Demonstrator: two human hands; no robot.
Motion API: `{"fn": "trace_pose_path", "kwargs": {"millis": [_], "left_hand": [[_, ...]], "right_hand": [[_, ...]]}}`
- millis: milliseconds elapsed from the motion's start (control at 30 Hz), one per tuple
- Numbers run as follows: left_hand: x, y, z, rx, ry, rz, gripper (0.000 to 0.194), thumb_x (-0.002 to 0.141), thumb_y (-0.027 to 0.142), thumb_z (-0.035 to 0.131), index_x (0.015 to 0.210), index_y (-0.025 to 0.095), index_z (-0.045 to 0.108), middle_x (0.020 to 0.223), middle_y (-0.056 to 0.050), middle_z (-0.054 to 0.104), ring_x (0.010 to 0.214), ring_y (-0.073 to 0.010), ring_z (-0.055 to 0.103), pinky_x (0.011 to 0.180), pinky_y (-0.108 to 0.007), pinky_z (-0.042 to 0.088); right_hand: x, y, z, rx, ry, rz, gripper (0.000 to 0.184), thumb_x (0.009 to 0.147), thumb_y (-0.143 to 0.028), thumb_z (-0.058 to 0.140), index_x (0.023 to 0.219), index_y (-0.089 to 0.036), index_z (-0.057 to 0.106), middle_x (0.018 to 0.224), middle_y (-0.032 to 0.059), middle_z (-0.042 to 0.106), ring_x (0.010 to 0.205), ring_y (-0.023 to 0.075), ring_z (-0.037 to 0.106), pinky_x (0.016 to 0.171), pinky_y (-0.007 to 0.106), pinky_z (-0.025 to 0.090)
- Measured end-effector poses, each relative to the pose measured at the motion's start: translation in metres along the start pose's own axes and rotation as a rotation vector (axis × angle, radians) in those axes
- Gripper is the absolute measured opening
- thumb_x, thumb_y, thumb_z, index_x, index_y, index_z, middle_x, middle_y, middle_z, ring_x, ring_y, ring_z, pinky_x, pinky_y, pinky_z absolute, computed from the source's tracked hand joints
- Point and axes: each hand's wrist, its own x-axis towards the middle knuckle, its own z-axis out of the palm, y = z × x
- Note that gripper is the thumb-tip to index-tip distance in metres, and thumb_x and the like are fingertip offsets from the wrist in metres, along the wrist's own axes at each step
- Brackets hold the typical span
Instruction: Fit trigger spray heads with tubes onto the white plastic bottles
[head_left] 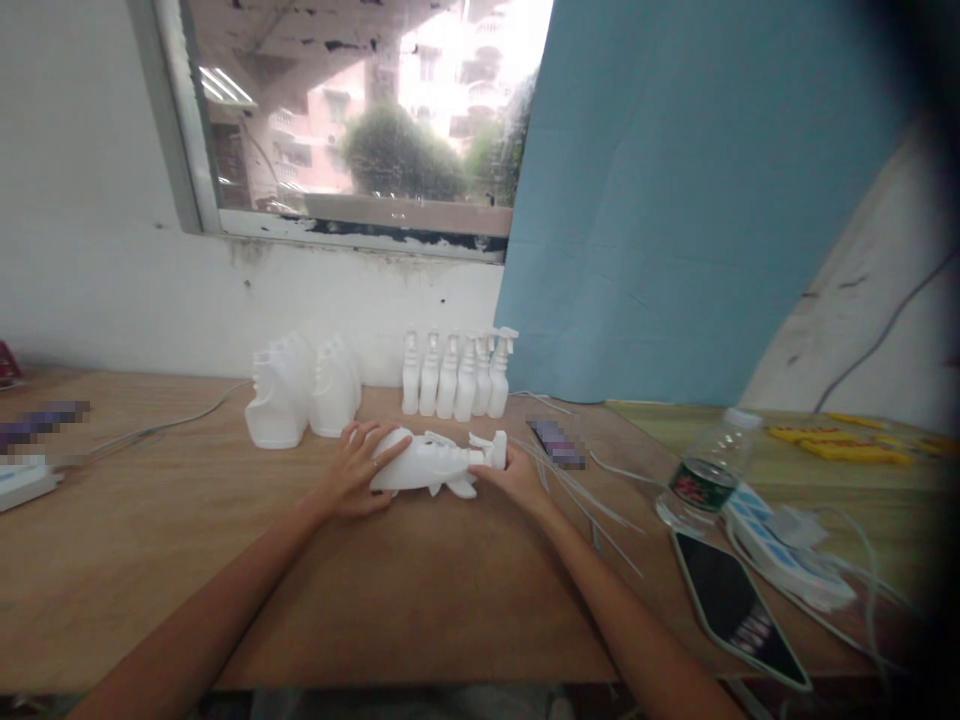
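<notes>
1. two bare hands meet at the middle of the tabletop on one white spray bottle that lies on its side, body toward 9 o'clock and trigger head toward 3 o'clock.
2. the left hand is clamped over the bottle's body, fingers spread across its top and a ring showing on one finger.
3. the right hand is closed around the trigger head at the bottle's 3 o'clock end; its fingertips are hidden behind the white plastic.
4. at 12 o'clock from the lying bottle, a row of upright spray bottles stands side by side, touching, near the wall.
5. at 10 o'clock, two large white jugs stand just beside each other.
6. at 3 o'clock from the right hand, thin clear tubes lie fanned on the wood.
7. farther toward 3 o'clock a clear water bottle stands tilted in view, with a dark phone lying flat at its 6 o'clock.
8. a blue sheet hangs against the wall at 1 o'clock, beside the window.
</notes>
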Motion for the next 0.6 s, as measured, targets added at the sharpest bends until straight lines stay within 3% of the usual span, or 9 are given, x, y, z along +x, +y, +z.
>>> {"fn": "trace_pose_path", "kwargs": {"millis": [100,200,467,600], "left_hand": [[0.000,-0.001,-0.001,-0.008,0.011,0.010,0.083,0.070,0.038,0.062,0.146,0.026,0.031,0.142,-0.014,0.039,0.125,-0.0366,0.034,0.102,-0.055,0.021],[0.001,-0.001,-0.002,0.001,0.040,0.026,0.081,0.071,0.037,0.062,0.146,0.027,0.031,0.142,-0.013,0.038,0.124,-0.0361,0.034,0.102,-0.055,0.021],[0.003,-0.002,-0.005,0.058,0.045,0.031,0.076,0.075,0.038,0.060,0.146,0.027,0.032,0.143,-0.013,0.039,0.126,-0.0354,0.034,0.103,-0.056,0.020],[0.008,0.008,-0.009,0.129,0.071,-0.029,0.072,0.080,0.041,0.059,0.145,0.027,0.033,0.145,-0.014,0.038,0.129,-0.0362,0.032,0.106,-0.060,0.012]], "right_hand": [[-0.003,-0.007,0.002,0.037,-0.023,0.026,0.036,0.062,-0.042,0.076,0.082,-0.014,0.066,0.058,0.0014,0.065,0.052,0.0165,0.056,0.053,0.028,0.045],[-0.006,-0.014,0.005,0.108,-0.068,0.019,0.029,0.069,-0.044,0.071,0.069,-0.016,0.061,0.048,-0.0003,0.058,0.046,0.0146,0.052,0.050,0.027,0.041],[-0.004,-0.016,0.007,0.166,-0.065,0.007,0.030,0.071,-0.043,0.070,0.062,-0.017,0.058,0.050,0.0004,0.058,0.047,0.0135,0.052,0.052,0.026,0.041],[-0.003,-0.015,0.010,0.185,-0.051,0.008,0.028,0.071,-0.043,0.069,0.067,-0.017,0.059,0.053,-0.0003,0.059,0.049,0.0134,0.052,0.052,0.026,0.042]]}}
